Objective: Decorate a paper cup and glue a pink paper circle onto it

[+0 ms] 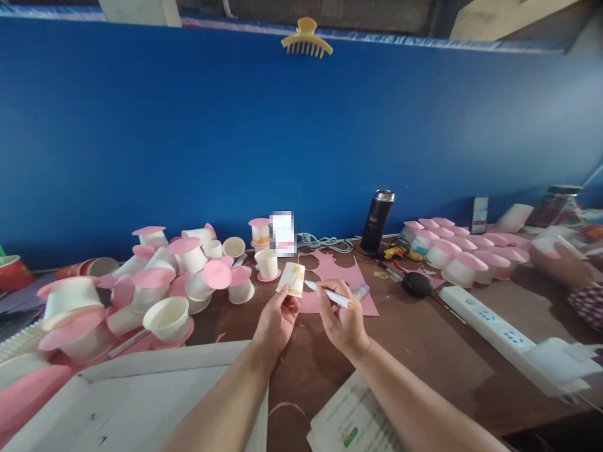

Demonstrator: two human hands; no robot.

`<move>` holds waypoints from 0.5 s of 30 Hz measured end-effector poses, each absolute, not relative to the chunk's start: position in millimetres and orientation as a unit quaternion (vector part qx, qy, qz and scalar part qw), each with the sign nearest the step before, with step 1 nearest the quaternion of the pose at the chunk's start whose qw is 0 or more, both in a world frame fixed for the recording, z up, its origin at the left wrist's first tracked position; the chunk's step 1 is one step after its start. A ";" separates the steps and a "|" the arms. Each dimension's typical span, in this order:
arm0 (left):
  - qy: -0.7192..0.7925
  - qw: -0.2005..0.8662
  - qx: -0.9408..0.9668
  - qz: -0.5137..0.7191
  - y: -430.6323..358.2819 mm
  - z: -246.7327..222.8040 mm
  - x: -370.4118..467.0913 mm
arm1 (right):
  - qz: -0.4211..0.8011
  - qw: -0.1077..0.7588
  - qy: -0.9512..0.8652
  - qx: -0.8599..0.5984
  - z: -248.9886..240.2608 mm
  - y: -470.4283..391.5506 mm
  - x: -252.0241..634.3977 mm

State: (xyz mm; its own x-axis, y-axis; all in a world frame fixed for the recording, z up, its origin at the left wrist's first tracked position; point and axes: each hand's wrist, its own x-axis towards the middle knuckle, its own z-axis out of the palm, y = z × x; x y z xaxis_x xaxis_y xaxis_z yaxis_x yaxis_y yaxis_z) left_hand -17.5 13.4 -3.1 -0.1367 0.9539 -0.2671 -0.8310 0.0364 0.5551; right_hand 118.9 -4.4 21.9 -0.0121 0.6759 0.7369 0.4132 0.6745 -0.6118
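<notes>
In the middle of the table my left hand (277, 319) is closed on a small white paper cup (292, 276), tilted, with yellow drawing on its side. My right hand (345, 321) grips a white marker (335, 297) with an orange end, its tip pointing left, close to the cup; I cannot tell whether it touches. Beneath and behind my hands lies pink paper (346, 273) with round cut-outs. A glue stick (360, 291) rests on that paper beside my right hand. Just behind the held cup stands another paper cup (267, 264) on a pink disc.
Several paper cups with pink discs (155, 276) crowd the left; more stand in rows (464, 267) at right. A black bottle (377, 220), a round black case (417, 284) and a power strip (490, 326) lie rightward. Another person's hand (560, 267) is far right.
</notes>
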 end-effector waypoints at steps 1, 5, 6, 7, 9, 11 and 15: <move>0.314 0.647 0.101 0.688 13.5 -3.4 -17.1 | 0.113 0.585 -0.703 -0.388 21.6 -4.1 118.6; 0.324 0.641 0.103 0.688 14.0 -4.2 -16.5 | 0.128 0.574 -0.705 -0.397 19.4 -3.7 117.4; 0.325 0.642 0.106 0.687 14.1 -4.5 -16.5 | 0.131 0.572 -0.706 -0.397 19.0 -3.8 117.2; 0.325 0.642 0.109 0.685 14.2 -4.8 -16.5 | 0.133 0.571 -0.707 -0.397 18.7 -3.9 117.1; 0.330 0.644 0.113 0.680 14.4 -5.6 -16.4 | 0.136 0.571 -0.706 -0.397 18.7 -3.9 117.4; 0.340 0.646 0.109 0.675 14.6 -6.4 -16.4 | 0.140 0.571 -0.703 -0.400 19.2 -3.4 118.5; 0.354 0.641 0.105 0.673 14.0 -8.0 -16.0 | 0.131 0.572 -0.701 -0.405 18.9 -0.6 121.2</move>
